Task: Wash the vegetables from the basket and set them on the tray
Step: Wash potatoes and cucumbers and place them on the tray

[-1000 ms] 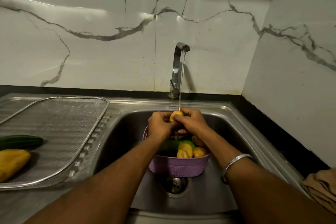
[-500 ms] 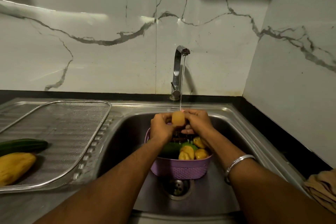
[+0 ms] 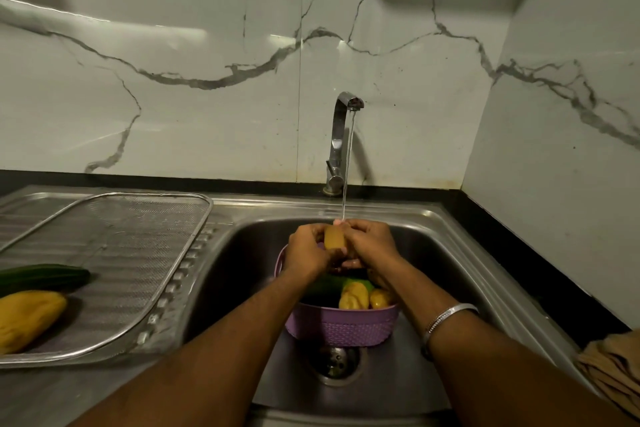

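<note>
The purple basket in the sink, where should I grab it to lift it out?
Probably by the top rim of the purple basket, one grip on each side, coming from above. Its woven wall slopes inward toward the bottom, so fingers could slip there, and it sits low in the sink. Both hands are busy above it washing, so wait for them.

Dim, glare streak on wall [image 3: 104,19], fisheye edges

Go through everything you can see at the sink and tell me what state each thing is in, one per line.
Tap: running.
Potato: under the stream, held by both hands.
Left hand: gripping it.
Right hand: gripping it.
Purple basket: in the sink, still holding vegetables.
Mesh tray: holds two vegetables.
</note>
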The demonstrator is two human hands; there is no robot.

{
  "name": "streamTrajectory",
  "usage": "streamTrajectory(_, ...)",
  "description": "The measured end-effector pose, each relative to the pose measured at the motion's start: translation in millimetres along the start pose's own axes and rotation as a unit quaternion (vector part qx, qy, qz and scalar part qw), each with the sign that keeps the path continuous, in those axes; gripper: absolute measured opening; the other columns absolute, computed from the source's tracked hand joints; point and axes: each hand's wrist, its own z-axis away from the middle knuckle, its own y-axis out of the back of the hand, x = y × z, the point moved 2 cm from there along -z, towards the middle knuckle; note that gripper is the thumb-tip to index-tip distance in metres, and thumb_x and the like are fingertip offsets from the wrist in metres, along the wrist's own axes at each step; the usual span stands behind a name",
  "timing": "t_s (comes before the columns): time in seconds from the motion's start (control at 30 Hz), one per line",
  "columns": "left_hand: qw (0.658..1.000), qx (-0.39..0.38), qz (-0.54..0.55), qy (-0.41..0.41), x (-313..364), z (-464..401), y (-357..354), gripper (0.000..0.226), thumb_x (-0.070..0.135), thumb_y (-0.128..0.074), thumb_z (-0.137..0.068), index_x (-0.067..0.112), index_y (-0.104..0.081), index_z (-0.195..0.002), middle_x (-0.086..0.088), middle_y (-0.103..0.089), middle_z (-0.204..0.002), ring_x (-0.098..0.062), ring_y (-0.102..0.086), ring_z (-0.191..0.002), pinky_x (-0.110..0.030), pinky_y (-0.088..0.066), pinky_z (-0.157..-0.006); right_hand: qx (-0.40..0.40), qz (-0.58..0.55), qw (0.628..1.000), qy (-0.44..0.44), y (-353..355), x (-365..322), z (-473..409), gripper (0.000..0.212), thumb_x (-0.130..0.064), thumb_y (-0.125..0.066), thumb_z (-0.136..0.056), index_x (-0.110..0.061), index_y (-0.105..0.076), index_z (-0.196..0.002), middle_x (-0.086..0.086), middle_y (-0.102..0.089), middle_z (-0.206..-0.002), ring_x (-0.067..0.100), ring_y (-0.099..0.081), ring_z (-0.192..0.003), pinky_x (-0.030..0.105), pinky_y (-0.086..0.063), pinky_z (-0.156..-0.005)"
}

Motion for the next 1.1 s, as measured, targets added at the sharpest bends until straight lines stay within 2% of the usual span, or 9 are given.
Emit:
streamTrajectory(0.13,0.999,-0.014,-0.026,-0.019,0.5,0.8,-0.2,0.043,0.015,-0.082,-0.081,0.019,-0.07,-0.122,0.002,-0.076,-0.104,-0.01,-0.071,-0.096,-0.033,-0.06,-0.085,-0.013,0.012,1.0,0.022,-0.8,-4.2,2.0,0.01,-0.019,-0.071,-0.093,-0.027,-0.077,-0.093,0.014,-0.077,-0.092,0.024,-0.072,-0.067,0.037,-0.063,-0.059)
streamTrajectory(0.23,0.998,-0.009,-0.052,-0.037,2.6,0.6,0.8,0.039,0.016,-0.084,-0.079,0.019,-0.074,-0.116,0.006,-0.077,-0.098,-0.004,-0.071,-0.091,-0.026,-0.059,-0.084,-0.04,-0.003,0.999,0.0,-0.4,-7.6,3.8,0.012,-0.016,-0.065,-0.098,-0.019,-0.077,-0.098,0.019,-0.075,-0.098,0.03,-0.073,-0.076,0.037,-0.063,-0.058)
streamTrajectory(0.33,0.997,-0.011,-0.071,-0.037,2.2,1.4,-0.2,0.034,0.021,-0.086,-0.077,0.021,-0.077,-0.11,0.007,-0.077,-0.092,-0.003,-0.071,-0.087,-0.028,-0.06,-0.084,-0.053,0.024,0.998,-0.017,0.6,-6.6,3.7,0.015,-0.016,-0.06,-0.101,-0.017,-0.075,-0.103,0.021,-0.072,-0.103,0.026,-0.07,-0.071,0.029,-0.058,-0.049)
streamTrajectory(0.5,0.995,-0.006,-0.089,-0.055,10.7,3.0,-9.2,0.025,0.022,-0.085,-0.078,0.02,-0.077,-0.101,0.007,-0.077,-0.088,-0.006,-0.071,-0.083,-0.033,-0.061,-0.08,0.073,0.052,0.995,0.038,3.6,4.7,-6.2,0.017,-0.038,-0.074,-0.09,-0.022,-0.08,-0.09,0.003,-0.078,-0.082,0.023,-0.075,-0.075,0.046,-0.065,-0.069)
streamTrajectory(0.57,0.996,0.005,-0.07,-0.06,14.4,4.3,-11.3,0.022,0.018,-0.083,-0.08,0.019,-0.077,-0.102,0.006,-0.077,-0.087,-0.006,-0.072,-0.081,-0.032,-0.062,-0.077,0.095,0.065,0.992,0.059,4.3,1.9,-6.0,0.021,-0.042,-0.073,-0.09,-0.023,-0.081,-0.089,0.0,-0.077,-0.079,0.021,-0.075,-0.076,0.045,-0.065,-0.071)
streamTrajectory(0.7,0.998,0.024,-0.047,-0.017,9.9,1.5,-4.0,0.006,0.012,-0.075,-0.087,0.013,-0.077,-0.092,0.001,-0.075,-0.079,-0.01,-0.073,-0.075,-0.031,-0.062,-0.069,-0.032,0.086,0.995,0.038,-2.0,-2.3,-5.6,0.018,-0.031,-0.065,-0.098,-0.024,-0.074,-0.111,0.004,-0.074,-0.104,0.023,-0.072,-0.095,0.046,-0.065,-0.075)
streamTrajectory(0.8,0.999,0.001,-0.052,-0.003,8.1,-0.7,-4.5,0.003,0.013,-0.074,-0.088,0.011,-0.076,-0.089,-0.002,-0.075,-0.076,-0.016,-0.073,-0.073,-0.039,-0.063,-0.071,-0.002,0.118,0.992,0.041,0.1,2.1,-8.0,0.024,-0.039,-0.07,-0.093,-0.028,-0.074,-0.113,0.0,-0.074,-0.103,0.02,-0.073,-0.091,0.04,-0.065,-0.064)
streamTrajectory(0.93,0.999,-0.04,-0.021,-0.008,12.5,4.7,-12.2,0.013,0.018,-0.077,-0.086,0.013,-0.076,-0.098,-0.002,-0.078,-0.085,-0.017,-0.076,-0.08,-0.044,-0.063,-0.077,0.086,0.12,0.987,0.068,11.7,2.1,-5.6,0.032,-0.056,-0.074,-0.084,-0.028,-0.081,-0.097,-0.004,-0.077,-0.08,0.016,-0.074,-0.07,0.025,-0.054,-0.047)
streamTrajectory(1.1,1.0,-0.014,0.007,0.013,10.8,5.2,-3.6,0.009,0.016,-0.075,-0.089,0.01,-0.076,-0.096,-0.004,-0.077,-0.079,-0.015,-0.074,-0.073,-0.03,-0.062,-0.065,-0.038,0.086,0.995,0.028,4.3,-3.5,-3.1,0.014,-0.034,-0.069,-0.095,-0.027,-0.077,-0.105,0.006,-0.075,-0.099,0.02,-0.073,-0.087,0.031,-0.062,-0.06)
